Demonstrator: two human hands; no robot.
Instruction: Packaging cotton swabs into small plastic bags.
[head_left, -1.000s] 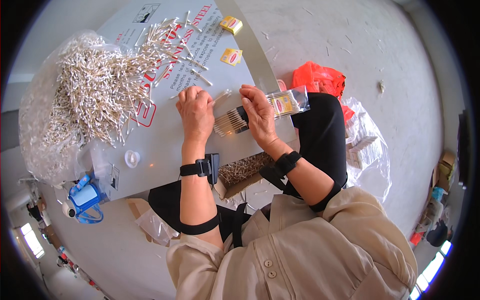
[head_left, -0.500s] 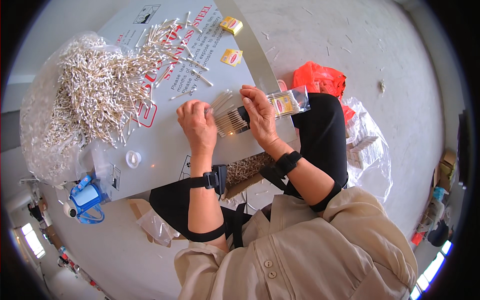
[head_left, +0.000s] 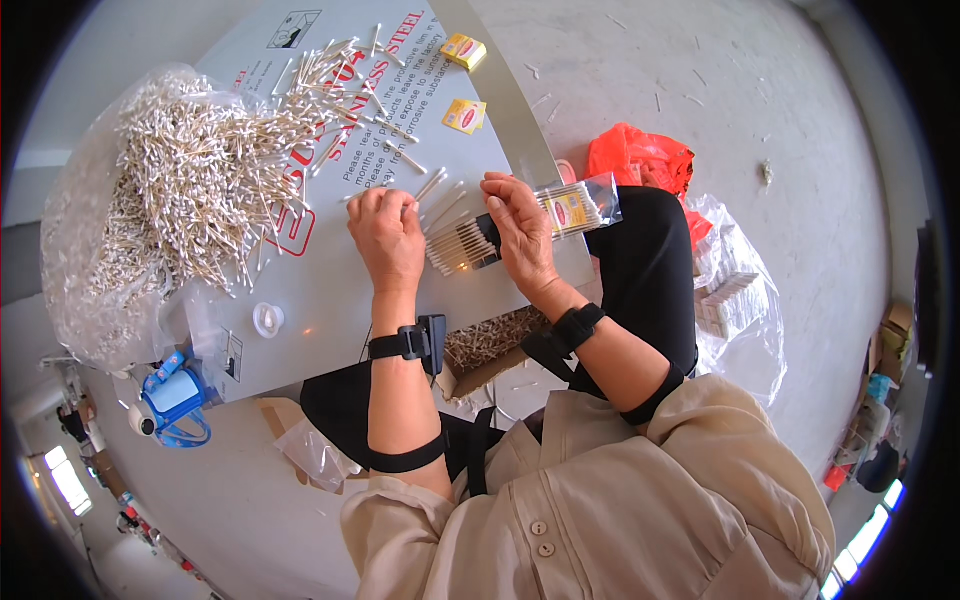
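Just left of the row of cotton swabs (head_left: pixel 455 248), my left hand (head_left: pixel 388 240) is closed in a pinch, a loose cotton swab (head_left: pixel 431 184) poking out from its fingertips. My right hand (head_left: pixel 520 225) is closed over the clear packet of cotton swabs (head_left: pixel 575 208) with a yellow label, its palm edge on the packet. Swab stems fan out from its open left end beside a black strip (head_left: pixel 487 229). What lies under the right palm is hidden. A few loose swabs lie on the table between the hands.
A large heap of cotton swabs (head_left: pixel 200 160) spills from a clear bag at left. Two yellow label cards (head_left: pixel 465 115) and a small yellow box (head_left: pixel 463 52) lie at the far edge. A white cup (head_left: pixel 267 318), blue bottle (head_left: pixel 172 392) and red bag (head_left: pixel 640 160) are nearby.
My left hand has moved a little left, away from the packet, and a cotton swab now shows at its fingertips. The right hand and packet have stayed in place.
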